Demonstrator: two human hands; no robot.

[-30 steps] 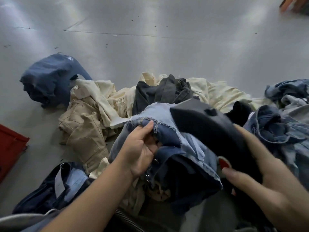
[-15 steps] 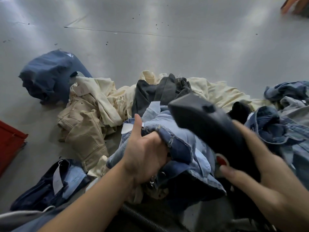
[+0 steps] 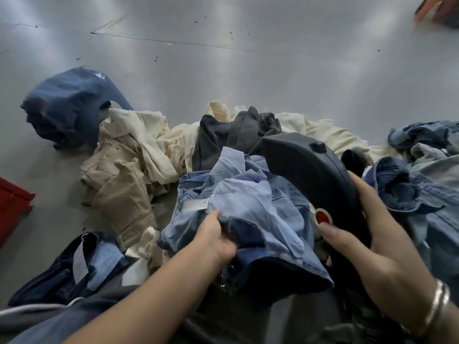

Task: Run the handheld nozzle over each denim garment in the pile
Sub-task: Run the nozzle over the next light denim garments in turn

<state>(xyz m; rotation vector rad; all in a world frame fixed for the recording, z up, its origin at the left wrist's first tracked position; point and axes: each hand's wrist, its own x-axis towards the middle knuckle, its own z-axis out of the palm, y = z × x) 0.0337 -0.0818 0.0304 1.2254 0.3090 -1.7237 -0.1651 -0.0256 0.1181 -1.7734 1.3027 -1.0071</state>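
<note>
A grey floor carries the heap. Left hand fingers pinch the light denim garment. Right hand fingers curl round the black nozzle, above the garment.

Both forearms were bare, no sleeves anywhere near the wrists. The left hand had nothing on it, no rings or watch that I could spot. The right hand was the only one with anything worn: a shiny silver-coloured bangle round the wrist, looked like two or three thin bands stacked together, catching the light.
</note>
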